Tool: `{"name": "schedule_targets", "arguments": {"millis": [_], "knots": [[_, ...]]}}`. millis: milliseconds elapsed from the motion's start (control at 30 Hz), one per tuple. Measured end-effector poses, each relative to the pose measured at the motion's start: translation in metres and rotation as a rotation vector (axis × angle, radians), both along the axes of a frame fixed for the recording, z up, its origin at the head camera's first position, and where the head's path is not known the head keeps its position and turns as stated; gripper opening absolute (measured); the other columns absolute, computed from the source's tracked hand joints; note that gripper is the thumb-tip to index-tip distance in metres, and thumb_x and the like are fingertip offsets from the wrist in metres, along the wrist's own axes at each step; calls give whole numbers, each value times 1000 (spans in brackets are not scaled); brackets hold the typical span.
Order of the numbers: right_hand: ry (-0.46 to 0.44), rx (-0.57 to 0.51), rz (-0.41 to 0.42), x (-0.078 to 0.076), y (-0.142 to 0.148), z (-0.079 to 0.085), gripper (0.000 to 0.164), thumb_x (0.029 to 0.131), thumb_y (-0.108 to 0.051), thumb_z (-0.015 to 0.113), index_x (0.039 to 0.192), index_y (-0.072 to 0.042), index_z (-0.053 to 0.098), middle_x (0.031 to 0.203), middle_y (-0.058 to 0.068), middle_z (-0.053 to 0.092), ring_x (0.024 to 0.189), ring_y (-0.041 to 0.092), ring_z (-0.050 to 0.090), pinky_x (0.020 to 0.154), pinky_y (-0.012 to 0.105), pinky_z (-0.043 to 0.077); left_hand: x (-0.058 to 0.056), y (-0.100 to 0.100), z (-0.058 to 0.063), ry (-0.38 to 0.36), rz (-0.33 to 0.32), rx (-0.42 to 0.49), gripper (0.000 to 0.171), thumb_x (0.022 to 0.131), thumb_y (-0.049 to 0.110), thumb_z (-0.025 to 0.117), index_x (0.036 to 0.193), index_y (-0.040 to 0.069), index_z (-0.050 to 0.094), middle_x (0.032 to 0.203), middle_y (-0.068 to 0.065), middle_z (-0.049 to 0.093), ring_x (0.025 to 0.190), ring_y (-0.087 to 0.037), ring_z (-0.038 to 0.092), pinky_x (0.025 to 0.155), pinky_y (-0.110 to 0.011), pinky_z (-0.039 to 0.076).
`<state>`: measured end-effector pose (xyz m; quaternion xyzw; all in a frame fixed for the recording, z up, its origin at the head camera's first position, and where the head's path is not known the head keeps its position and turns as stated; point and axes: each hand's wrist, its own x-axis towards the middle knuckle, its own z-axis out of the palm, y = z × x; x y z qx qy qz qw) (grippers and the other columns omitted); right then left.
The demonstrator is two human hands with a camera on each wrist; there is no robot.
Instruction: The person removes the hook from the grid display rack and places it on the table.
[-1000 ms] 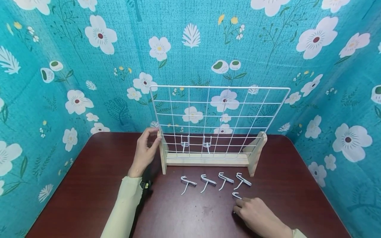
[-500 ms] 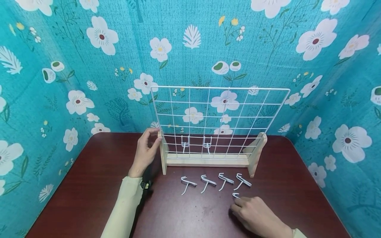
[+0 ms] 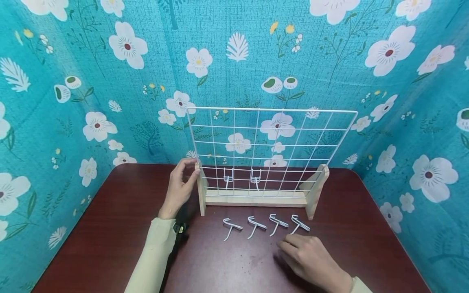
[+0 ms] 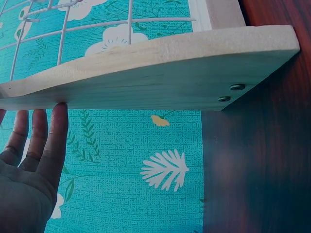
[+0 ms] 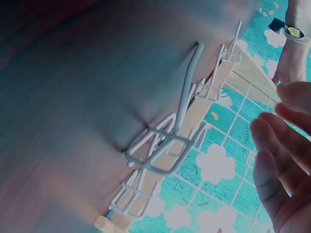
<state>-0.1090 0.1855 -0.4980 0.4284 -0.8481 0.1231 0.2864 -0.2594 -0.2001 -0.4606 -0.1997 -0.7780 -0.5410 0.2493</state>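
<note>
A white wire grid rack with a wooden base [image 3: 256,199] stands upright on the table. My left hand [image 3: 177,185] holds its left wooden side board [image 4: 146,80] near the top, thumb in front and fingertips behind. Two white wire hooks hang low on the grid, a left one [image 3: 228,179] and another [image 3: 255,179]. Several more hooks lie in a row before the rack, the leftmost hook [image 3: 233,226] among them. Over the table, my right hand [image 3: 311,256] has loosely bent fingers; a nearer hook [image 5: 186,85], hidden by it in the head view, lies apart from its fingertips.
The dark red-brown table [image 3: 121,228] has rounded back corners. A teal floral cloth [image 3: 234,77] hangs behind it and on both sides. A watch [image 3: 180,228] is on my left wrist.
My right hand has shifted slightly left and forward, covering the nearest hook, whose tip showed earlier. The left hand stays on the rack's side board.
</note>
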Motion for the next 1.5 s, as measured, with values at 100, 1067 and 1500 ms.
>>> {"name": "schedule_targets", "arguments": {"millis": [100, 1067, 1500], "knots": [[44, -70, -9, -2, -4, 1, 31, 105, -26, 50, 96, -16, 77, 83, -11, 66, 68, 4, 63, 57, 25, 52, -1, -2, -2, -6, 1, -7, 31, 100, 3, 67, 130, 1, 63, 119, -15, 70, 97, 2, 63, 73, -13, 54], [64, -276, -116, -20, -21, 10, 34, 106, -29, 51, 120, -11, 76, 106, 0, 76, 77, 12, 73, 60, 32, 57, 1, 0, 1, -14, 14, -19, 30, 101, 10, 68, 130, 3, 65, 121, -13, 71, 100, -10, 67, 74, -16, 56], [86, -341, -165, -31, -31, 21, 35, 107, -33, 52, 119, -11, 77, 105, 3, 77, 78, 15, 75, 56, 30, 55, 2, 1, 1, -12, 23, -19, 30, 100, 4, 68, 129, 1, 64, 120, -17, 70, 99, -9, 66, 74, -11, 53]]}}
